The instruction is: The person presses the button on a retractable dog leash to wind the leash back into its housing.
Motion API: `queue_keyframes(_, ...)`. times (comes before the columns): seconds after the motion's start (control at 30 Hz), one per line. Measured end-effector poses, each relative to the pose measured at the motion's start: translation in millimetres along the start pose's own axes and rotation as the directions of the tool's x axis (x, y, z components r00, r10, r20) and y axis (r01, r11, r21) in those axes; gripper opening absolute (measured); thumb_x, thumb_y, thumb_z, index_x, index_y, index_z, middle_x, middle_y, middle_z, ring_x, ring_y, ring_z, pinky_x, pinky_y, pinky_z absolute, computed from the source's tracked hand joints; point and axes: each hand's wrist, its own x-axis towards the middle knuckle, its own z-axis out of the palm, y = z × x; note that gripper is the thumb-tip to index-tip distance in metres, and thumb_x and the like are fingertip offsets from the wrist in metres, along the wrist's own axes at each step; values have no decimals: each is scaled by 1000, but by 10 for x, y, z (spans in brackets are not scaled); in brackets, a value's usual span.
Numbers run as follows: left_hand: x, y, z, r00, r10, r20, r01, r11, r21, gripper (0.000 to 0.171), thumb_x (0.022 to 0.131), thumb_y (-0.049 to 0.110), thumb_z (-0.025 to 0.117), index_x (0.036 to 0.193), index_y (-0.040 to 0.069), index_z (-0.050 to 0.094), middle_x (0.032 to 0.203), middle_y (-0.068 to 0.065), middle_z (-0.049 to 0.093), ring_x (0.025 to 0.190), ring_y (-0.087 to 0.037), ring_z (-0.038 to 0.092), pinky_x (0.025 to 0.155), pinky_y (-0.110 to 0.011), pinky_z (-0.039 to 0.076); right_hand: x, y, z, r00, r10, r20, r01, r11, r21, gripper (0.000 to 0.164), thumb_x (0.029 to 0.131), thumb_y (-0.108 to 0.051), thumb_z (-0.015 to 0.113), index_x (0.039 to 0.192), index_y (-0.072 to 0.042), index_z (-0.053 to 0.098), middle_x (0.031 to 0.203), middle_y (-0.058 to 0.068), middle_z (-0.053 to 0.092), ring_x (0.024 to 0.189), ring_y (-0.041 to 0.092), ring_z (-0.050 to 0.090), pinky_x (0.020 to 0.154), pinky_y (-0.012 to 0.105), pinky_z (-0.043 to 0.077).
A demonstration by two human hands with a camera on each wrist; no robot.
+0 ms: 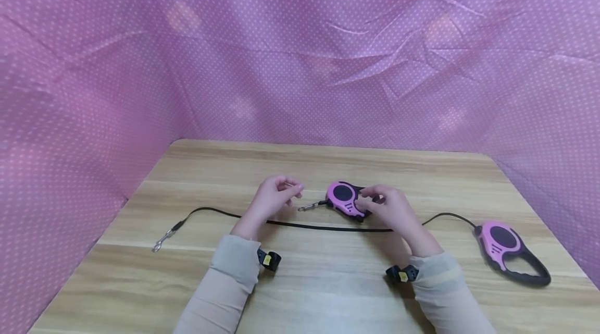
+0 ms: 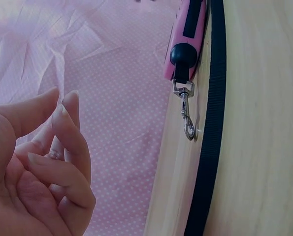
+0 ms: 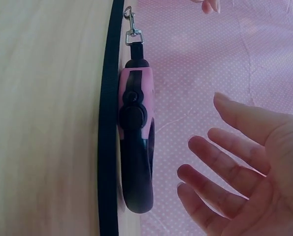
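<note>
A pink and black retractable dog leash (image 1: 344, 193) lies on the table between my hands, its metal clip (image 1: 308, 207) pointing left. Left of that clip is my left hand (image 1: 274, 197), raised, fingers loosely bent and thumb near the index fingertip; no object shows in it. My right hand (image 1: 390, 210) hovers by the leash's black handle (image 3: 136, 177), fingers spread and apart from it in the right wrist view. A second pink and black leash (image 1: 502, 236) lies at the right. Its black strap (image 1: 319, 227) runs out leftward, passing beneath both forearms, to a metal clip (image 1: 161, 242).
The wooden table (image 1: 328, 292) carries both leashes. Pink dotted cloth (image 1: 300, 63) hangs at the back and along both sides. Small black devices are strapped to both wrists, over light sleeves (image 1: 234, 266).
</note>
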Motion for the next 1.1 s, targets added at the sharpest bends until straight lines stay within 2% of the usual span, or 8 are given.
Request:
queue_keyframes(0.23,-25,-28,-33,1000,-4,-12,4,1000,-11,25,94,28,68,109,8,69,94,-9,74,78,-28,66,81,-46,55,-16,5,-59,1000,21,-22,-20,999,29,32,90,-25,73,112,-2,71,112,14,73,96,28,66,85,40,54)
queue_keyframes(0.37,-55,-69,-68,1000,-2,-5,2,1000,-1,27,95,26,67,112,5,68,97,-13,74,85,-35,67,81,-43,56,-57,50,-86,999,17,-44,-15,999,41,31,90,-23,74,111,-1,71,110,14,73,99,27,66,85,36,54)
queue_keyframes(0.47,-82,-102,-105,1000,-1,-10,1,1000,9,29,95,26,67,113,4,68,98,-15,74,87,-36,67,79,-38,56,-102,93,-115,998,21,-53,-19,998,53,29,89,-20,74,111,0,71,110,14,73,99,27,66,84,32,53)
queue_keyframes(0.63,-117,-172,-174,999,0,-40,0,1000,-9,28,95,25,66,113,3,67,98,-16,74,82,-34,67,75,-34,56,-193,167,-165,997,64,-46,-61,995,77,34,91,-24,72,116,-2,70,114,15,72,102,27,65,86,30,51)
queue_keyframes(0.73,-135,-220,-215,998,3,-63,-6,999,-37,28,95,23,66,112,1,67,99,-18,73,79,-31,65,76,-35,56,-254,221,-198,994,93,-51,-89,992,89,38,93,-31,70,119,-4,68,116,14,71,102,25,64,86,26,51)
queue_keyframes(0.93,-204,-291,-313,996,-10,-93,4,998,-68,28,96,22,65,113,-1,65,100,-20,72,74,-21,61,73,-31,55,-378,311,-308,989,135,-67,-126,985,115,41,94,-32,68,122,-3,66,119,15,70,104,24,64,83,20,49)
queue_keyframes(1.1,-271,-374,-409,996,-15,-90,10,998,-65,32,97,22,64,118,-3,63,102,-22,71,72,-16,60,69,-27,53,-474,339,-403,980,190,-51,-181,973,142,47,94,-36,67,127,-3,63,122,15,69,100,6,61,82,18,48)
